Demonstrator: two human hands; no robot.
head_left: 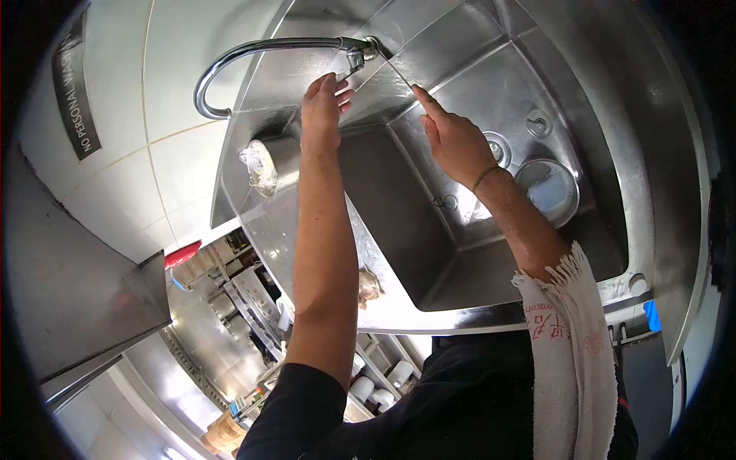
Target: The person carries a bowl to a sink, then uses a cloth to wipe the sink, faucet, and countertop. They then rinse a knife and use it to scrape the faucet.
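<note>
My left hand (323,115) is at the small lever (353,70) of a chrome tap (268,46), its fingers loosely curled around it. My right hand (460,146) reaches over the sink with its index finger stretched along a thin metal rod (395,67). The far end of this rod meets the tap's base; what kind of tool it is does not show. The steel sink (418,284) lies under both hands. In its basin are a round clear container (548,192) with something pale in it, a drain (498,149) and small rings (445,202).
On the left ledge a metal pot (284,161) lies tipped, white wrap-like material (254,162) at its mouth. A brownish lump (370,285) is on the sink's front rim. A white towel (571,353) hangs over my right forearm. Shelves with white containers (376,391) stand below.
</note>
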